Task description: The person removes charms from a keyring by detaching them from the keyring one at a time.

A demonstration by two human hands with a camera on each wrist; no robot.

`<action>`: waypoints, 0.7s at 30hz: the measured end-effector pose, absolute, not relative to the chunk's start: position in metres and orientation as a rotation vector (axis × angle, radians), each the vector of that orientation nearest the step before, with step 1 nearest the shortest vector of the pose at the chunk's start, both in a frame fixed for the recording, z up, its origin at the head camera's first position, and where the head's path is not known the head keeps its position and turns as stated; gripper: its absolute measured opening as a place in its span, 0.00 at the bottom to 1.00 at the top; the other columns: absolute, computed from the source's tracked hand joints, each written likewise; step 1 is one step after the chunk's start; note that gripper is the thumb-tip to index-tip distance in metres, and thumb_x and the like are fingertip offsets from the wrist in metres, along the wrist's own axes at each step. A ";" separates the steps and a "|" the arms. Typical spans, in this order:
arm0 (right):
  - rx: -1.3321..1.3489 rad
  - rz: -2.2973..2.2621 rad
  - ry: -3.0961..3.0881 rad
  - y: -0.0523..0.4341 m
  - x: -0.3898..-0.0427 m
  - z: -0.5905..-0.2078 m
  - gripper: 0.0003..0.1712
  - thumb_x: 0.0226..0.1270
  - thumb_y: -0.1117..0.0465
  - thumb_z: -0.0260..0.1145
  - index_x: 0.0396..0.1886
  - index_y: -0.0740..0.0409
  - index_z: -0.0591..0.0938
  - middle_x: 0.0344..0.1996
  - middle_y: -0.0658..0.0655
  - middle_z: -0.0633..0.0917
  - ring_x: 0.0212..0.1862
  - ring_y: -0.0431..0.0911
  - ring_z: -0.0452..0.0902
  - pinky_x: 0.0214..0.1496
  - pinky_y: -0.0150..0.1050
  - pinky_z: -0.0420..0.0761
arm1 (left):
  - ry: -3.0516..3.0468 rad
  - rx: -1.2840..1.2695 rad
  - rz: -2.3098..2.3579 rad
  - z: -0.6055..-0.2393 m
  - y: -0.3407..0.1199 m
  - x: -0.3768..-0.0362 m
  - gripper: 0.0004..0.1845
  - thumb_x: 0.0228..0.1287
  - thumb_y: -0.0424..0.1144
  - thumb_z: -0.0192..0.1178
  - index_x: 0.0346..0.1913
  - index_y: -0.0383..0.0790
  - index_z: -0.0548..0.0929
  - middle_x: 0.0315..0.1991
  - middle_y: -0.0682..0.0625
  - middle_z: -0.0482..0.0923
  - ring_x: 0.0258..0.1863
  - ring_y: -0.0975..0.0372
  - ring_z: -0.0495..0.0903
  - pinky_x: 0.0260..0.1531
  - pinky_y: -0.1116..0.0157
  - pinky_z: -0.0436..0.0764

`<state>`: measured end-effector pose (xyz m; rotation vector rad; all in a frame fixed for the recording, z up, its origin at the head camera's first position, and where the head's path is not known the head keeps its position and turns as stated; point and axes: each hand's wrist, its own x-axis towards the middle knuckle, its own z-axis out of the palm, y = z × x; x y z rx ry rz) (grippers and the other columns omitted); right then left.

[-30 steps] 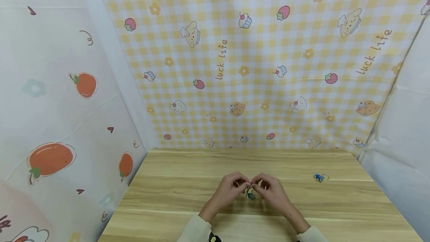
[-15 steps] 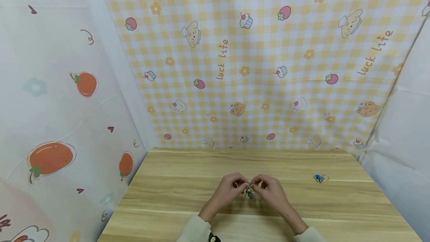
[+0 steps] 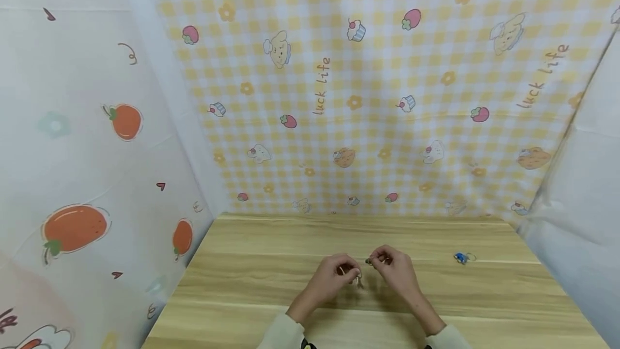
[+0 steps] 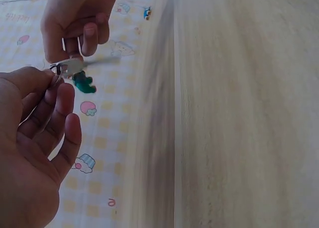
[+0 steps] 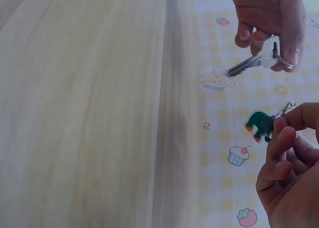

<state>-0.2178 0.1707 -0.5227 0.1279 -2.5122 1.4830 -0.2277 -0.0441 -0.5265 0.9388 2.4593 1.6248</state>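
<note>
My left hand (image 3: 334,278) pinches a small metal ring with a silver key (image 5: 269,53) hanging from it, above the wooden table. Between thumb and fingertips, my right hand (image 3: 396,272) holds a green charm (image 5: 260,124) with a small chain and metal loop at its top. The charm has orange-red tips at its lower end. In the left wrist view the key (image 4: 72,67) partly overlaps the green charm (image 4: 84,83). Key and charm are apart in the head and right wrist views. Whether more than one key hangs there I cannot tell.
A blue keychain charm (image 3: 461,258) with a thin ring lies on the table (image 3: 252,284) to the right. Behind the table hangs a yellow checked cloth (image 3: 368,133). Light printed cloth (image 3: 121,176) covers the left side, and a white sheet (image 3: 581,187) hangs on the right.
The hands, fingertips together before, have drawn apart. My right hand has moved up and right with the green charm, while the key stays with my left hand.
</note>
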 end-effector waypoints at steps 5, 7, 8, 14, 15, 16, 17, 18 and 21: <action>0.107 1.466 -2.504 0.179 -0.219 -0.521 0.04 0.73 0.67 0.70 0.36 0.55 0.88 0.31 0.52 0.87 0.27 0.37 0.76 0.28 0.32 0.76 | 2.497 0.918 1.676 -0.526 -0.046 -0.229 0.05 0.78 0.39 0.64 0.44 0.44 0.89 0.40 0.48 0.88 0.32 0.72 0.79 0.36 0.72 0.82; 0.089 1.475 -2.491 0.183 -0.220 -0.519 0.04 0.74 0.66 0.70 0.37 0.56 0.88 0.32 0.53 0.87 0.26 0.38 0.75 0.26 0.32 0.76 | 2.514 0.921 1.672 -0.525 -0.047 -0.230 0.05 0.78 0.40 0.64 0.44 0.44 0.89 0.40 0.49 0.88 0.33 0.73 0.79 0.37 0.72 0.82; 0.080 1.487 -2.489 0.185 -0.221 -0.519 0.03 0.74 0.66 0.70 0.37 0.57 0.87 0.32 0.54 0.87 0.25 0.38 0.75 0.25 0.32 0.76 | 2.521 0.918 1.669 -0.525 -0.047 -0.231 0.05 0.78 0.40 0.64 0.44 0.44 0.89 0.40 0.49 0.88 0.33 0.73 0.79 0.37 0.72 0.82; 0.073 1.515 -2.460 0.197 -0.223 -0.516 0.03 0.75 0.64 0.70 0.40 0.60 0.86 0.33 0.56 0.86 0.21 0.38 0.73 0.21 0.33 0.76 | 2.534 0.885 1.675 -0.528 -0.050 -0.232 0.06 0.78 0.41 0.65 0.45 0.44 0.89 0.38 0.50 0.87 0.32 0.73 0.79 0.37 0.72 0.82; 0.073 1.514 -2.456 0.199 -0.224 -0.516 0.03 0.75 0.64 0.70 0.40 0.59 0.86 0.33 0.57 0.86 0.22 0.38 0.73 0.22 0.33 0.76 | 2.531 0.875 1.681 -0.528 -0.050 -0.231 0.06 0.78 0.41 0.64 0.45 0.43 0.89 0.39 0.50 0.87 0.32 0.73 0.79 0.37 0.72 0.82; 0.070 1.512 -2.455 0.201 -0.224 -0.516 0.03 0.75 0.64 0.70 0.40 0.59 0.86 0.34 0.57 0.86 0.22 0.38 0.74 0.22 0.33 0.77 | 2.529 0.865 1.687 -0.528 -0.051 -0.231 0.07 0.78 0.41 0.64 0.45 0.43 0.89 0.39 0.50 0.87 0.32 0.72 0.79 0.37 0.72 0.82; 0.071 1.510 -2.454 0.202 -0.224 -0.516 0.02 0.75 0.64 0.70 0.40 0.59 0.86 0.34 0.57 0.86 0.22 0.38 0.74 0.22 0.34 0.78 | 2.529 0.856 1.690 -0.528 -0.051 -0.231 0.07 0.78 0.41 0.64 0.45 0.42 0.89 0.39 0.50 0.87 0.33 0.72 0.80 0.37 0.72 0.82; 0.067 1.505 -2.454 0.204 -0.224 -0.516 0.02 0.75 0.64 0.70 0.40 0.59 0.86 0.34 0.57 0.86 0.22 0.38 0.74 0.22 0.34 0.78 | 2.525 0.849 1.695 -0.528 -0.051 -0.231 0.07 0.78 0.42 0.64 0.45 0.42 0.89 0.39 0.50 0.87 0.33 0.71 0.80 0.37 0.72 0.82; 0.062 1.488 -2.461 0.210 -0.224 -0.516 0.02 0.75 0.64 0.70 0.41 0.58 0.86 0.34 0.58 0.86 0.21 0.38 0.74 0.23 0.34 0.79 | 2.523 0.834 1.709 -0.527 -0.052 -0.232 0.07 0.78 0.42 0.65 0.45 0.42 0.89 0.39 0.50 0.88 0.34 0.70 0.81 0.38 0.72 0.82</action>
